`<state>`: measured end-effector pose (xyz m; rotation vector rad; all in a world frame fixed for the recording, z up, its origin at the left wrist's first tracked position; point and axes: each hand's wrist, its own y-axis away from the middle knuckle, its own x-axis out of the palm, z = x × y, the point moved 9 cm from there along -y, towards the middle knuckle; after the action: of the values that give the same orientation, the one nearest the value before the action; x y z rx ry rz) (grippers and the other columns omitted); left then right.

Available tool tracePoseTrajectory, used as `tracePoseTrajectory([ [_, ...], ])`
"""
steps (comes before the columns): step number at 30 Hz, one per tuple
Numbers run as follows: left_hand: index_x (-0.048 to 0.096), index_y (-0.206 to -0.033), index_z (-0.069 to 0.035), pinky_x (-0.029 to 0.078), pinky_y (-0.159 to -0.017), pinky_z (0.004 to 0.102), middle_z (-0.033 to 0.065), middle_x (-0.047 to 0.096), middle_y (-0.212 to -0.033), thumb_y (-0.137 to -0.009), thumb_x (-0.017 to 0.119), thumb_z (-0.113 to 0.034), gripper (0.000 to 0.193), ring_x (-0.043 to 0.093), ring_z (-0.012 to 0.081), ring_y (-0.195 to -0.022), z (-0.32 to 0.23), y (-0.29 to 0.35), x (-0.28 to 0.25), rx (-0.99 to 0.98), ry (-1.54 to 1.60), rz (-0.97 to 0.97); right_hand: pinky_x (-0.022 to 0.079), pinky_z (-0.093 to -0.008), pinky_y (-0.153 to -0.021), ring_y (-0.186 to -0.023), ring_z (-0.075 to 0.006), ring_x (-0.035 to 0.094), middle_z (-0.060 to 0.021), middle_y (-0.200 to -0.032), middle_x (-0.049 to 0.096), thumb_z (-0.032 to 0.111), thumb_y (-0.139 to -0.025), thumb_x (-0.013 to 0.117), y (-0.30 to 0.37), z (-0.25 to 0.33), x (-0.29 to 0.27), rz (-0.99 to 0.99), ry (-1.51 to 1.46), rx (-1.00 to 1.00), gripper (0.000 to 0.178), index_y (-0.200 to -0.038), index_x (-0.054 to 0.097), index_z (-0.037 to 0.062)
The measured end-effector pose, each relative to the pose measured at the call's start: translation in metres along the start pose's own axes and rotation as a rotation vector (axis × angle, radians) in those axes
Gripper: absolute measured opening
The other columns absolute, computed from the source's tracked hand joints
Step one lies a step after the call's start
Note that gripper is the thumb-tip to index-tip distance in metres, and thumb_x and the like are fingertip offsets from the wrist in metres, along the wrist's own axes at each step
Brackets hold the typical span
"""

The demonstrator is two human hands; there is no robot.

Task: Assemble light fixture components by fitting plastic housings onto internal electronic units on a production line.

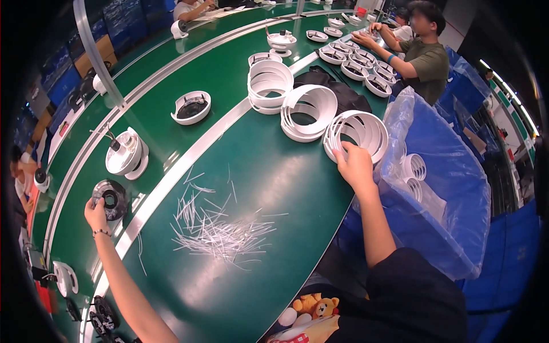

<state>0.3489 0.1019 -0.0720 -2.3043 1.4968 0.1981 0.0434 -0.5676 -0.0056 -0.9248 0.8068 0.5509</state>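
Observation:
My left hand (96, 216) reaches to the conveyor belt on the left, fingers closed on the edge of a round black part (119, 201) with a hole in its middle. Over at the right table edge my right hand (355, 166) has its fingers around the near rim of a stack of white plastic rings (331, 136). Beside that stack, to its left, stand a second stack of white rings (300, 135) and a third ring stack (263, 106). A loose pile of thin white strips (223, 237) lies on the green table between my arms.
White dome-shaped units (123, 162) and a white bowl-shaped housing (197, 117) with a black insert sit on the green belt (154, 128). A metal rail separates belt from table. At right stands a blue plastic-lined bin (463, 194) holding white rings. Another person (426, 66) works beyond it.

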Motion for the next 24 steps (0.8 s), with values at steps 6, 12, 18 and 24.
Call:
tracePoseTrajectory([
  [6,0.044,-0.104,0.005,0.046,-0.070,0.0258,0.0097,0.055,-0.095,-0.079,0.053,-0.002,0.027,0.055,0.0136,-0.080,-0.063,0.117,0.018,0.010,0.456,-0.073,0.044,-0.0396,-0.066,-0.074,-0.0341,0.056,-0.0173,-0.076,0.059,0.022,-0.068,0.062,-0.002,-0.015,0.006,-0.075,-0.085,0.036,0.025,-0.083,0.060,0.0016],
  [12,0.041,-0.110,0.002,0.043,-0.072,0.0245,0.0087,0.055,-0.096,-0.079,0.053,-0.003,0.034,0.053,0.0133,-0.086,-0.093,0.221,0.023,-0.101,0.473,-0.089,0.045,-0.0322,-0.066,-0.069,-0.0244,0.060,-0.0125,-0.074,0.062,0.019,-0.069,0.063,0.004,-0.019,0.004,-0.181,-0.365,0.109,0.020,-0.079,0.063,0.0017],
  [18,0.038,-0.108,0.002,0.042,-0.078,0.0264,0.0104,0.050,-0.102,-0.074,0.049,0.008,0.037,0.052,0.0155,-0.088,-0.105,0.273,-0.001,-0.116,0.761,-0.080,0.045,-0.0326,-0.063,-0.064,-0.0249,0.057,-0.0112,-0.074,0.062,0.001,-0.066,0.065,0.049,0.060,-0.069,-0.586,-0.223,-0.296,0.007,-0.072,0.063,0.0011],
  [24,0.047,-0.105,-0.001,0.044,-0.078,0.0359,0.0095,0.055,-0.098,-0.080,0.041,-0.023,0.033,0.054,0.0193,-0.086,-0.079,0.308,-0.038,-0.400,1.232,-0.033,0.041,-0.0296,-0.048,-0.049,-0.0185,0.050,-0.0049,-0.065,0.056,0.002,-0.062,0.064,0.156,0.250,-0.100,0.057,-0.619,-0.963,0.012,-0.064,0.053,0.0064],
])
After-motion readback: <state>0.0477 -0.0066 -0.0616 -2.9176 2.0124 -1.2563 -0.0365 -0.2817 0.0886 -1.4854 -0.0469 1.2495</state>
